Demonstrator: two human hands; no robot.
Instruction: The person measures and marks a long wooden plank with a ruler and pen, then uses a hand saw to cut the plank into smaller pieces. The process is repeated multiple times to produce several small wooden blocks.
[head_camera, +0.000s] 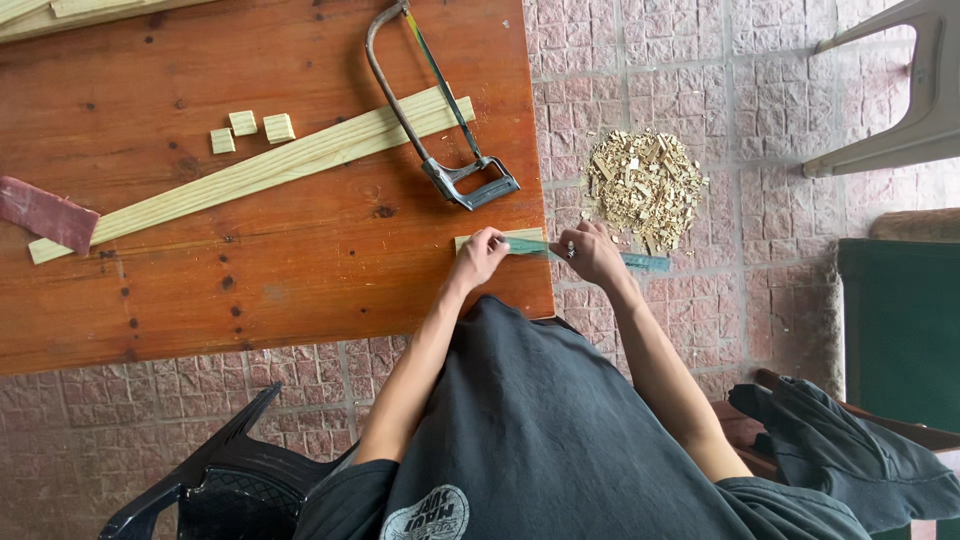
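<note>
At the near right corner of the reddish-brown wooden table (300, 270), the left hand (478, 256) presses down on a short pale wooden strip (515, 237) that lies along the table's edge, its fingers curled together over the strip's left end. The right hand (592, 254) sits just past the table corner, over the floor, its fingers closed around a translucent green plastic ruler (640, 261); the ruler runs from the wooden strip out to the right beyond the hand, lying against or just above the strip, though which of the two cannot be told. Just beyond the hands, a metal-framed hacksaw (440, 120) lies on the table, its handle near the strip and its blade crossing a long pale pine plank (250, 172) that stretches diagonally across the tabletop. Three small square wooden offcuts (250, 130) sit close together just above the plank, and a piece of dark red sandpaper (45, 213) rests at the plank's left end. More pale wooden slats (60, 12) lie at the far left corner of the table. On the pinkish brick-paved floor (760, 90), just right of the table and near the right hand, is a heap of pale wood chips and scraps (645, 187). A white plastic chair (900, 90) stands further right, and a black plastic chair (215, 475) stands below the table.
</note>
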